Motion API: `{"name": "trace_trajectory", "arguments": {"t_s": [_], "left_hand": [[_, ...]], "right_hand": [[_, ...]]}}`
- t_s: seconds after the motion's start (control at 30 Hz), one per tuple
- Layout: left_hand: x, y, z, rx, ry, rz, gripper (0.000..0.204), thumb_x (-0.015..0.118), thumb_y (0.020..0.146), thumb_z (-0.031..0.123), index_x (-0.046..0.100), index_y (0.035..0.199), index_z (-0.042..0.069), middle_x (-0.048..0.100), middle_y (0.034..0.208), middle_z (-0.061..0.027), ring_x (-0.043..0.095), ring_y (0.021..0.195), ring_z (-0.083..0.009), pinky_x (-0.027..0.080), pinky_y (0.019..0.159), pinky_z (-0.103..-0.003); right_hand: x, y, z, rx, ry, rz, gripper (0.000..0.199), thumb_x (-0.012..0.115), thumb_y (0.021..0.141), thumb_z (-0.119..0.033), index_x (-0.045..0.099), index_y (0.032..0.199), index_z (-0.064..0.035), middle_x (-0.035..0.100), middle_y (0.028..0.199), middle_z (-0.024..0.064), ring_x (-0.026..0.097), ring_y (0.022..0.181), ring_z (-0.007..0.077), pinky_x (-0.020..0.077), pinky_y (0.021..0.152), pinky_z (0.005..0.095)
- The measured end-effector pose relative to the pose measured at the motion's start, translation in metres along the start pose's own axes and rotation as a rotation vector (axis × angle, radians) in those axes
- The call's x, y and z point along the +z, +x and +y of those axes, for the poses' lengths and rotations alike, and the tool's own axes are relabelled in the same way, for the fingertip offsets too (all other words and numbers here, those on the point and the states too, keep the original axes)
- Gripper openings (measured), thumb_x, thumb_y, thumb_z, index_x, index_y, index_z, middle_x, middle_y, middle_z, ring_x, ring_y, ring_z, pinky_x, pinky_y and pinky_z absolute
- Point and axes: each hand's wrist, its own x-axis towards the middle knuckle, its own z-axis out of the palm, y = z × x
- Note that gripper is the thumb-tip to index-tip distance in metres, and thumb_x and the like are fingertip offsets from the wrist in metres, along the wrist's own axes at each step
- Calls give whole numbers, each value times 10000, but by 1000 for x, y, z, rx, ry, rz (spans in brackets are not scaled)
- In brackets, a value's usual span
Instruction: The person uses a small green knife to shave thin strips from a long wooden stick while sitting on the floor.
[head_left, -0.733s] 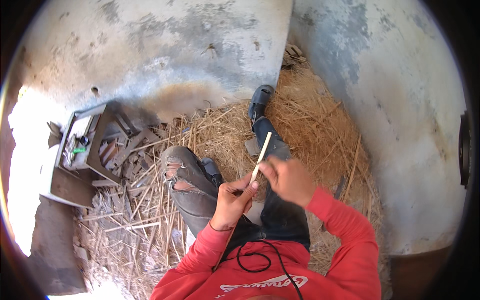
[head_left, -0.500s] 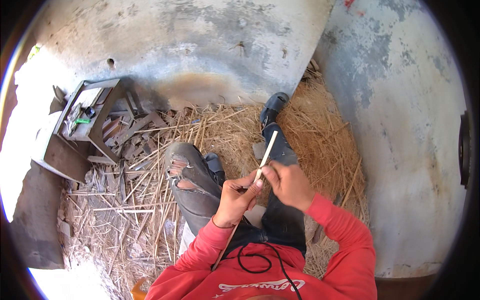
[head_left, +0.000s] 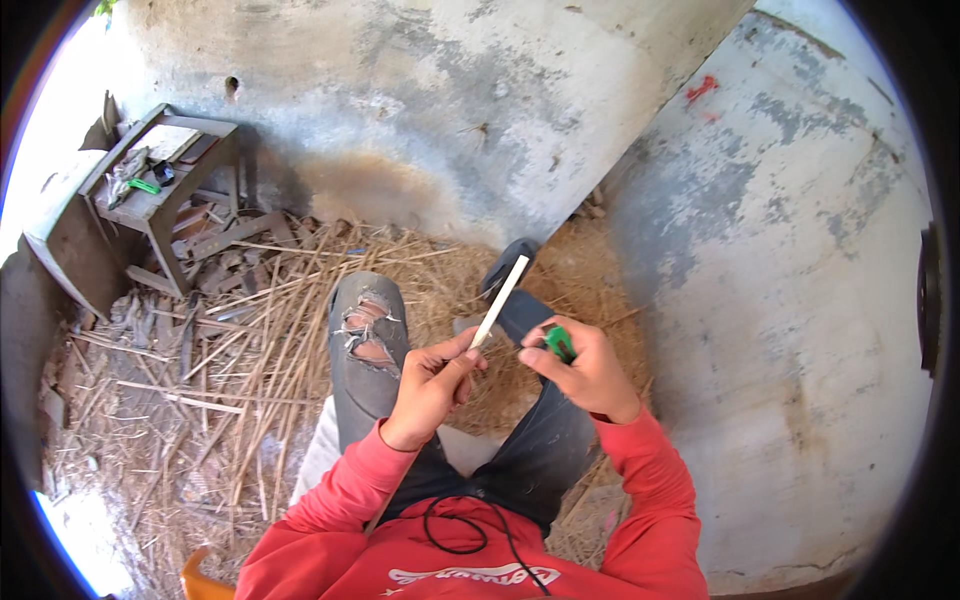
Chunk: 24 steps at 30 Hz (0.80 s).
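A long pale bamboo strip (head_left: 503, 296) slants up and away from my left hand (head_left: 428, 388), which is closed round it. Its lower part runs back under my left forearm toward my lap. Just to the right, my right hand (head_left: 594, 376) is closed on a green utility knife (head_left: 560, 344), with only its green body showing and the blade hidden or too small to make out. A gap separates the knife from the strip. Both hands are above my spread knees.
Bamboo sticks and shavings (head_left: 270, 370) litter the floor. A worn wooden table (head_left: 155, 207) at the far left bears a green tool (head_left: 144, 186) and cloth. Walls (head_left: 740, 330) close off the back and right. An orange-yellow object (head_left: 205, 575) sits at the lower left.
My right hand has pulled away from the strip to the right, and the green knife in it has come into sight. The left hand still holds the strip. The view has shifted.
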Motion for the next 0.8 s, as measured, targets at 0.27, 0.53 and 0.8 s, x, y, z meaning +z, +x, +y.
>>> {"name": "trace_trajectory", "arguments": {"t_s": [0.27, 0.53, 0.8], "left_hand": [[53, 56, 16, 115, 233, -231, 427, 589, 1064, 116, 559, 1480, 23, 686, 967, -13, 588, 657, -48, 465, 535, -213], [87, 169, -12, 37, 315, -298, 424, 587, 1068, 126, 551, 1466, -16, 664, 900, -18, 607, 578, -67, 483, 525, -219], [73, 218, -106, -270, 410, -192, 416, 567, 1078, 160, 562, 1448, -29, 655, 948, -26, 588, 548, -84, 436, 489, -216]], "right_hand": [[-47, 48, 10, -116, -114, 81, 246, 717, 1006, -245, 735, 968, -3, 500, 577, 45, 417, 557, 98, 369, 517, 311], [-96, 66, 94, -121, -53, 259, 232, 723, 972, -186, 657, 867, 10, 501, 603, 17, 418, 560, 83, 337, 505, 316], [-119, 59, 228, 90, -85, 262, 493, 521, 1070, -426, 579, 835, 3, 539, 673, 129, 525, 596, 290, 406, 583, 415]]}}
